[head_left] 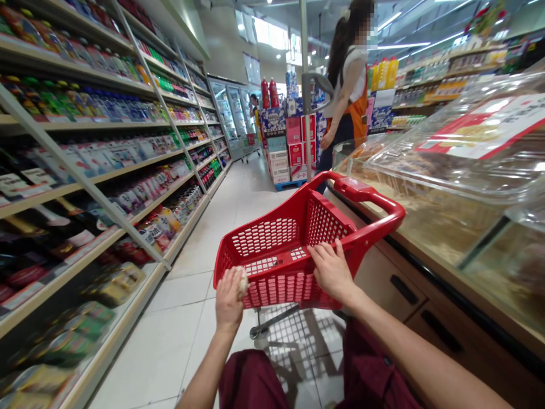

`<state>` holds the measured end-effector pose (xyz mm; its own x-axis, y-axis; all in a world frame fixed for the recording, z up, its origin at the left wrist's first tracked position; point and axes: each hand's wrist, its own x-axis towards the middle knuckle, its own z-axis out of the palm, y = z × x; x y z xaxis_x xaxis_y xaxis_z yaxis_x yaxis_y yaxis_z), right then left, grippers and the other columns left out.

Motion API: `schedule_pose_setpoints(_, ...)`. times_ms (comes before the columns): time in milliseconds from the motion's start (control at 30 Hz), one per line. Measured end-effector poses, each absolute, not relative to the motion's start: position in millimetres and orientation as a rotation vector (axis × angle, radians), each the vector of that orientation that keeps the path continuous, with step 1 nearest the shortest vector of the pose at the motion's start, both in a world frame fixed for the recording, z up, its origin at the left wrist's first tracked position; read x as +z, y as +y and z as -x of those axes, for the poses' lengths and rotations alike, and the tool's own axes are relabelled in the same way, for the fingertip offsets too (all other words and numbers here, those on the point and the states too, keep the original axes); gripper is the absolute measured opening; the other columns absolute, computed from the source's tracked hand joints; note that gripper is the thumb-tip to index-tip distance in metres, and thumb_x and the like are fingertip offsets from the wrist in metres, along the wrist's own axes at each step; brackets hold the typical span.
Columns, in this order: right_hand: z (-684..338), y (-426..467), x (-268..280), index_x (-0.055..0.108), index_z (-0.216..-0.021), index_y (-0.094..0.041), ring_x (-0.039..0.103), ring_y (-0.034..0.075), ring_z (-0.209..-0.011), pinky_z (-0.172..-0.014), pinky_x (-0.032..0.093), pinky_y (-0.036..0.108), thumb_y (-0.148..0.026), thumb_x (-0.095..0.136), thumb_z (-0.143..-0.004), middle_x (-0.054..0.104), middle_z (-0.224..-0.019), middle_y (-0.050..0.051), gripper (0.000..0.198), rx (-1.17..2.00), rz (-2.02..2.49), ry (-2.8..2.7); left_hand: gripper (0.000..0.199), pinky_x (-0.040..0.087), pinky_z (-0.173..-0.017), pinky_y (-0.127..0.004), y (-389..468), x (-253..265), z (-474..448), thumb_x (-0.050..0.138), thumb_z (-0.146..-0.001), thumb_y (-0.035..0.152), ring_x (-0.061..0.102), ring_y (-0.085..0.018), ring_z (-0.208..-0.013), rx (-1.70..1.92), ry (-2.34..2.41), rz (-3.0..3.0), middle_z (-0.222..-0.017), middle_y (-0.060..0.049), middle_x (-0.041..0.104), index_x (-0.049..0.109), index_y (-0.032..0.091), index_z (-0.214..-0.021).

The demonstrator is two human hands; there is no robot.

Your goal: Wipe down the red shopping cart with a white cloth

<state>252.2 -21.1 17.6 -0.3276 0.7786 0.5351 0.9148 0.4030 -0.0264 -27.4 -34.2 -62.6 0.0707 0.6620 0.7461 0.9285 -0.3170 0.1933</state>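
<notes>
A red plastic shopping cart [276, 289] with perforated basket walls stands sideways before me, its handle to the right. My left hand [230, 301] is closed on a crumpled whitish cloth [243, 282], which it presses against the cart's near left corner. Most of that cloth is hidden under the fingers. Over the near rim, close to the handle end, my right hand [332, 270] is hooked with its fingers curled inside, gripping the cart. The basket's inner floor shows only in part.
Shelves of bottled drinks [128, 147] line the left side. On the right runs a food counter [392, 267] with clear plastic packs [468, 142]. A person in an orange apron [357, 113] stands beyond the cart, by stacked boxes [293, 145] and a metal pole [305, 62].
</notes>
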Motion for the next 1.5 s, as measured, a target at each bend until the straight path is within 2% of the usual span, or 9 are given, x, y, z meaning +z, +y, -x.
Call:
schedule_pose_setpoints(100, -247.8, -20.7, 16.3, 0.049, -0.116, -0.012, 0.040, 0.023, -0.105, -0.102, 0.005, 0.049, -0.013, 0.043, -0.072, 0.056, -0.106, 0.009, 0.044, -0.391, 1.460, -2.174, 0.045, 0.031, -0.100, -0.045, -32.9, -62.6, 16.9, 0.039, -0.080, 0.016, 0.032, -0.023, -0.124, -1.159, -1.663, 1.902, -0.127, -0.009, 0.046, 0.039, 0.021, -0.125)
schedule_pose_setpoints(233, -249.1, -20.0, 15.9, 0.049, -0.117, -0.013, 0.040, 0.023, -0.105, -0.102, 0.006, 0.049, -0.013, 0.044, -0.072, 0.056, -0.107, 0.009, 0.045, -0.413, 1.451, -2.191, 0.041, 0.032, -0.100, -0.042, -23.4, -54.9, -30.7, 0.039, -0.081, 0.017, 0.029, -0.022, -0.125, -1.047, -1.431, 2.177, -0.126, -0.009, 0.047, 0.042, 0.018, -0.122)
schedule_pose_setpoints(367, -249.9, -21.5, 16.5, 0.049, -0.117, -0.013, 0.040, 0.023, -0.107, -0.103, 0.006, 0.047, -0.013, 0.042, -0.073, 0.056, -0.109, 0.009, 0.044, -0.409, 1.420, -2.201, 0.043, 0.032, -0.099, -0.044, -31.5, -57.4, 8.0, 0.040, -0.081, 0.016, 0.034, -0.022, -0.123, -1.003, -1.418, 2.141, -0.126, -0.009, 0.048, 0.041, 0.021, -0.123)
schedule_pose_setpoints(467, -246.4, -22.3, 16.1, 0.050, -0.116, -0.013, 0.040, 0.023, -0.105, -0.103, 0.006, 0.048, -0.013, 0.043, -0.073, 0.057, -0.107, 0.009, 0.044, -0.403, 1.440, -2.174, 0.044, 0.032, -0.099, -0.045, -39.1, -62.2, 39.7, 0.039, -0.081, 0.016, 0.034, -0.023, -0.123, -1.133, -1.592, 1.894, -0.126, -0.010, 0.047, 0.040, 0.020, -0.124)
schedule_pose_setpoints(667, -253.0, -18.5, 14.2, 0.050, -0.116, -0.012, 0.040, 0.023, -0.106, -0.102, 0.005, 0.048, -0.013, 0.043, -0.072, 0.056, -0.108, 0.009, 0.045, -0.412, 1.437, -2.185, 0.042, 0.032, -0.100, -0.043, -27.4, -55.9, -22.2, 0.038, -0.081, 0.015, 0.029, -0.022, -0.126, -1.013, -1.432, 2.160, -0.128, -0.009, 0.046, 0.041, 0.019, -0.123)
schedule_pose_setpoints(900, -254.3, -19.7, 15.8, 0.050, -0.116, -0.013, 0.040, 0.023, -0.105, -0.102, 0.006, 0.049, -0.012, 0.043, -0.072, 0.057, -0.106, 0.009, 0.045, -0.408, 1.439, -2.169, 0.045, 0.033, -0.098, -0.047, -36.6, -63.9, 31.7, 0.041, -0.080, 0.018, 0.032, -0.024, -0.124, -1.127, -1.564, 1.924, -0.126, -0.011, 0.046, 0.038, 0.020, -0.126)
schedule_pose_setpoints(1100, -254.2, -20.4, 16.7, 0.050, -0.116, -0.012, 0.040, 0.023, -0.106, -0.102, 0.006, 0.048, -0.013, 0.043, -0.072, 0.056, -0.108, 0.009, 0.045, -0.412, 1.453, -2.186, 0.043, 0.032, -0.100, -0.044, -23.1, -53.3, -37.8, 0.036, -0.082, 0.015, 0.028, -0.022, -0.126, -1.075, -1.393, 2.237, -0.128, -0.009, 0.045, 0.040, 0.020, -0.124)
schedule_pose_setpoints(1333, -253.4, -21.6, 18.4, 0.050, -0.116, -0.012, 0.040, 0.023, -0.106, -0.103, 0.006, 0.047, -0.013, 0.043, -0.071, 0.057, -0.107, 0.009, 0.045, -0.383, 1.458, -2.176, 0.047, 0.032, -0.099, -0.048, -35.3, -61.9, 24.2, 0.038, -0.080, 0.014, 0.030, -0.024, -0.125, -1.156, -1.573, 1.960, -0.130, -0.009, 0.042, 0.037, 0.022, -0.126)
schedule_pose_setpoints(1500, -252.9, -20.4, 16.9, 0.050, -0.116, -0.011, 0.039, 0.023, -0.107, -0.103, 0.005, 0.047, -0.013, 0.044, -0.071, 0.056, -0.108, 0.009, 0.046, -0.391, 1.458, -2.188, 0.045, 0.033, -0.100, -0.044, -25.9, -50.8, -38.8, 0.040, -0.081, 0.016, 0.026, -0.022, -0.127, -1.082, -1.403, 2.220, -0.130, -0.009, 0.043, 0.038, 0.021, -0.126)
